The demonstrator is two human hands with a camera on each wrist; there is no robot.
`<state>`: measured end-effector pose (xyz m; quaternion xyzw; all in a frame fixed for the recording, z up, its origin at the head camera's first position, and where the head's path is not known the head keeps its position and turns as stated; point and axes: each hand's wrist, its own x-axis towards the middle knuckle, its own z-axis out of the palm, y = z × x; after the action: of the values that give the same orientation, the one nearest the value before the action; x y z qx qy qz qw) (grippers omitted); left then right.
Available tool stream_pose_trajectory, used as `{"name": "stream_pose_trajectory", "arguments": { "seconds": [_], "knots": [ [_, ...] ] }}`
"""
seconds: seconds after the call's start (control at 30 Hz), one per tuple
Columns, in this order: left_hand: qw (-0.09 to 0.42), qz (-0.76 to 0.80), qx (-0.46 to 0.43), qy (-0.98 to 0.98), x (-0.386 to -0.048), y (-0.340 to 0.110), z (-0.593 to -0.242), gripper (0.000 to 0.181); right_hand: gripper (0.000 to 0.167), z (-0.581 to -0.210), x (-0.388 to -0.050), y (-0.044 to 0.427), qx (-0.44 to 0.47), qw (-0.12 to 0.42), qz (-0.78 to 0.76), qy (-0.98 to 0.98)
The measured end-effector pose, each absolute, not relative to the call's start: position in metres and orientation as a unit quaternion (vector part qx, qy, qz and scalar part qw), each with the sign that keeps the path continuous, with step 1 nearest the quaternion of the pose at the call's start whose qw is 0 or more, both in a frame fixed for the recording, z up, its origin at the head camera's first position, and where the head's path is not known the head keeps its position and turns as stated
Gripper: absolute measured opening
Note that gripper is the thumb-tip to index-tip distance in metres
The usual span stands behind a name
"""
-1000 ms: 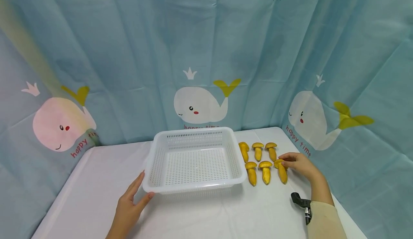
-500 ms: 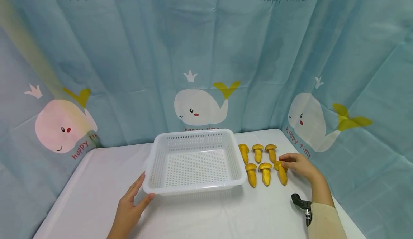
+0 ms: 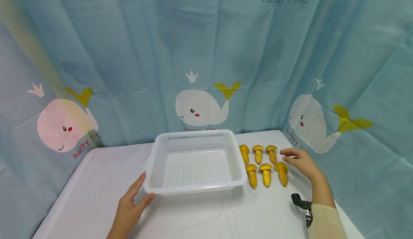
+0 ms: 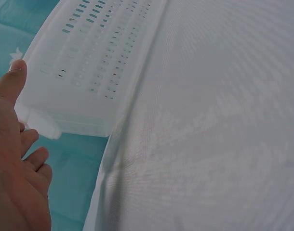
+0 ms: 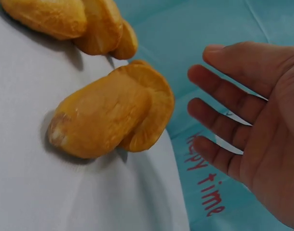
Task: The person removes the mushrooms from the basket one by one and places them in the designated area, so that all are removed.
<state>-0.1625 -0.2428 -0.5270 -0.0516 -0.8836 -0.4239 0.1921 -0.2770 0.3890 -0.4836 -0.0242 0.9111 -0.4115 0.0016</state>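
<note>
A white perforated plastic basket (image 3: 195,165) stands on the white table. At its near left corner is my left hand (image 3: 127,206), fingers along the left side and thumb against the front rim; the left wrist view shows the thumb (image 4: 14,79) at the rim. Several yellow toy mushrooms lie in two rows right of the basket. My right hand (image 3: 301,162) hovers just beyond the near row's rightmost mushroom (image 3: 282,174). In the right wrist view, that mushroom (image 5: 108,110) lies apart from the spread fingers, with nothing held in the hand.
The far row's rightmost mushroom (image 3: 271,154) lies left of the right hand. A black device (image 3: 303,206) is strapped at the right wrist. Blue whale-print curtains (image 3: 200,52) enclose the table's back and sides.
My right hand has let go of the near row's rightmost mushroom and lifted slightly away from it. The left hand and basket have stayed put; the head view has shifted slightly.
</note>
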Motion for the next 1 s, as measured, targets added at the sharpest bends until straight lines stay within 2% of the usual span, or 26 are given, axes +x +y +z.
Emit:
{"name": "stream_pose_trajectory", "arguments": {
  "seconds": [0.2, 0.4, 0.53, 0.87, 1.0],
  "knots": [
    [0.195, -0.423, -0.059, -0.883, -0.166, -0.242, -0.525, 0.079, 0.053, -0.475, -0.278, 0.385, -0.034, -0.027, -0.400, 0.916],
    [0.193, -0.419, -0.064, -0.885, -0.167, -0.241, -0.525, 0.078, 0.053, -0.469, -0.275, 0.381, -0.029, -0.033, -0.401, 0.915],
    [0.176, -0.418, -0.060, -0.889, -0.167, -0.246, -0.521, 0.077, 0.053, -0.467, -0.272, 0.378, -0.026, -0.037, -0.409, 0.912],
    [0.095, -0.455, -0.064, -0.883, -0.170, -0.274, -0.504, 0.063, 0.049, -0.455, -0.272, 0.356, -0.052, -0.066, -0.440, 0.894],
    [0.089, -0.447, -0.072, -0.887, -0.170, -0.286, -0.497, 0.058, 0.044, -0.448, -0.270, 0.348, -0.065, -0.081, -0.427, 0.898]
  ]
}}
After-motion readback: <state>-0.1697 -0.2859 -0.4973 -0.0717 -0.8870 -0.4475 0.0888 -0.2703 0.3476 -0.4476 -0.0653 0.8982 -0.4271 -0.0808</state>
